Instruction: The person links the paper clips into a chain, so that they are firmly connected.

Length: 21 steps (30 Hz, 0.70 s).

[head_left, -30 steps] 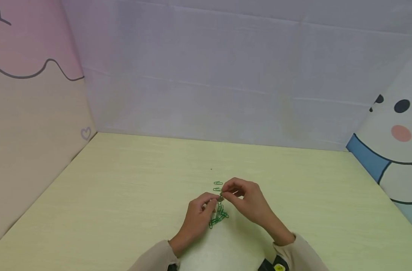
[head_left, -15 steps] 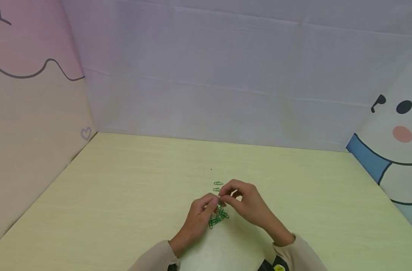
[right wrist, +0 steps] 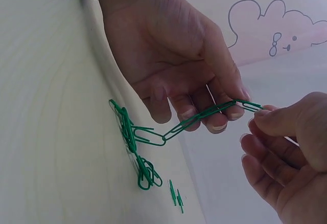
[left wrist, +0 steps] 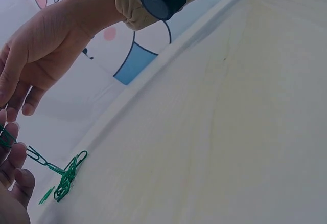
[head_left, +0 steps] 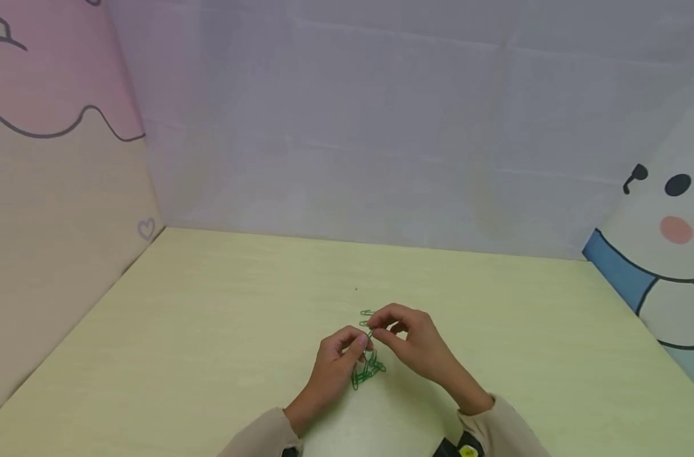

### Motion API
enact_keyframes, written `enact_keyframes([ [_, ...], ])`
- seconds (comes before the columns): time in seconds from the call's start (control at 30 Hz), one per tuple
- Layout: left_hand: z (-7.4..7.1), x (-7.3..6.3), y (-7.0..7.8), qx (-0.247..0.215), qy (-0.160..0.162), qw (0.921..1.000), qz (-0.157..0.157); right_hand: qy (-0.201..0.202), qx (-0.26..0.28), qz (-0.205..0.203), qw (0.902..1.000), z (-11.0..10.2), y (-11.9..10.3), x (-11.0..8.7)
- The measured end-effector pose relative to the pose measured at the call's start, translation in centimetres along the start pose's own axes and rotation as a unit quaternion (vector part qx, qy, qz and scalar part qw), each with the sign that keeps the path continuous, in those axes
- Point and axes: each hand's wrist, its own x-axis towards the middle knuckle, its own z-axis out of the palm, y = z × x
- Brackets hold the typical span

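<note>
A chain of green paper clips (right wrist: 199, 115) runs up from the table to both hands, which are close together. My left hand (head_left: 332, 362) pinches the chain near its upper end between thumb and fingers. At the end paper clip (right wrist: 250, 105), my right hand (head_left: 412, 339) grips with thumb and forefinger. Whether that clip is fully linked to its neighbour cannot be told. The chain's lower part lies in a heap (head_left: 366, 370) on the tabletop just below the hands.
Two loose green paper clips (right wrist: 172, 193) lie on the table (head_left: 238, 317) beyond the hands, partly behind the right fingers in the head view. A pale cloth wall (head_left: 347, 139) stands at the back, with printed panels at both sides.
The right fingertips have moved slightly left, towards the left hand's. A bit of green clip now shows between them. The head view has tilted up slightly.
</note>
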Motion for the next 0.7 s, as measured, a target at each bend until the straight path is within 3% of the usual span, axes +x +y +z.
enact_keyframes([
  [0.4, 0.5, -0.2, 0.1, 0.010, 0.083, 0.9963, -0.020, 0.008, -0.041, 0.053, 0.9977, -0.1, 0.9, 0.2],
  [0.7, 0.5, -0.3, -0.1, 0.042, 0.118, 0.9921, 0.007, 0.001, -0.091, 0.048, 0.9947, 1.0, 3.0, 0.7],
])
